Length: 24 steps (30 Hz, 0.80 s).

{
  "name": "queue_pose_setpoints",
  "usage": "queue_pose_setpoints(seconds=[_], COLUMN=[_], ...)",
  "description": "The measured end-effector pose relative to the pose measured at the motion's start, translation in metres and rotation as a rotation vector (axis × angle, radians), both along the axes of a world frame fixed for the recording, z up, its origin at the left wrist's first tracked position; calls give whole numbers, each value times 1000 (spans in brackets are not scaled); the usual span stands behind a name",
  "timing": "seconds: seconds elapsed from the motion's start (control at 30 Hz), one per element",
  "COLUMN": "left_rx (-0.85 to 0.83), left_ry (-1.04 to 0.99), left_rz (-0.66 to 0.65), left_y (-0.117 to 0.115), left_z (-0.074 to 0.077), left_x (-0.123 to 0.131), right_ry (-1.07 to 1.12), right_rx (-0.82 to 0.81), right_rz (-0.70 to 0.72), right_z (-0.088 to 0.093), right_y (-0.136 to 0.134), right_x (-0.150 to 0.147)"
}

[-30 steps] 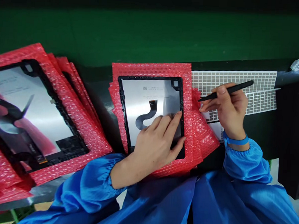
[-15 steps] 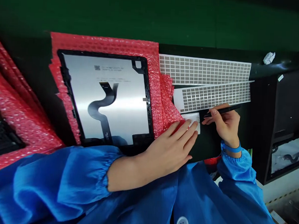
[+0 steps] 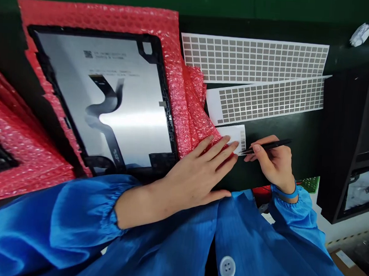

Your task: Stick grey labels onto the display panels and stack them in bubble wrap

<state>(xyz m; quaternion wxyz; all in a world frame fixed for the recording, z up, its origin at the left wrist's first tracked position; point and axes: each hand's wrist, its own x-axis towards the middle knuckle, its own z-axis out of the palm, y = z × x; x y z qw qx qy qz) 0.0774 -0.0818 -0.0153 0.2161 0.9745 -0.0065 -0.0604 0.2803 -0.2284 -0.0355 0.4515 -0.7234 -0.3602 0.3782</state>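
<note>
My left hand lies flat with fingers stretched out, fingertips resting on a small white sticker sheet and the edge of the red bubble wrap. My right hand pinches black tweezers, whose tip touches the right edge of that small sheet. A tablet screen panel with a black flex cable lies back-up on the bubble wrap to the left of both hands. Two long sheets of small grey stickers lie just beyond the hands.
More red bubble wrap with another panel lies at the far left. A black shelf unit stands at the right. A crumpled white scrap sits at the back right. The bench top is black; a green surface runs behind it.
My left hand left the panel and moved right onto the small sticker sheet. My right hand came down from the long sheets, bringing the tweezers' tip to that small sheet. The view shifted right.
</note>
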Motion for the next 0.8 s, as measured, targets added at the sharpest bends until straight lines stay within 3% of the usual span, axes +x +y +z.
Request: queue_pose_setpoints(seconds=[0.2,0.6,0.8], left_rx=[9,4,-20], left_ry=[22,58,69], left_rz=[0,-6,-15], left_y=[-1,-1,2], left_z=[-1,0,2], left_x=[-1,1,3], right_ry=[-53,-120,-28], right_rx=[3,-25,-43], right_rz=[-17,41,-19], right_z=[-7,-1,-4], right_y=[-4,0,-2], right_x=[-2,0,2])
